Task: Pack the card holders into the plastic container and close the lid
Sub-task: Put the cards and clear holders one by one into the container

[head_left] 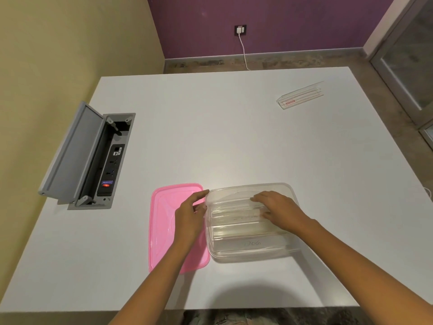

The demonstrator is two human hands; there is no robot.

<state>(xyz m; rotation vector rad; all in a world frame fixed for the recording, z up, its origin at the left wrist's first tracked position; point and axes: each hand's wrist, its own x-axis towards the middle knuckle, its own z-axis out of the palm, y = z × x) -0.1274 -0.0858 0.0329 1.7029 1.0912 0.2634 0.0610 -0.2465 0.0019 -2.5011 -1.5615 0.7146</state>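
Note:
A clear plastic container point(253, 250) sits on the white table near the front edge, with several clear card holders point(234, 216) lying inside it. My right hand point(276, 211) reaches into the container and grips a card holder there. My left hand point(191, 215) rests against the container's left rim, fingers around the edge. The pink lid point(164, 231) lies flat on the table just left of the container, partly under my left hand. One more clear card holder point(300, 96) with a red label lies alone at the far right of the table.
An open grey power socket box point(93, 158) is set into the table at the left, its flap raised. A white cable point(243, 50) hangs from a wall socket behind the table. The table's front edge point(234, 309) lies close below my arms.

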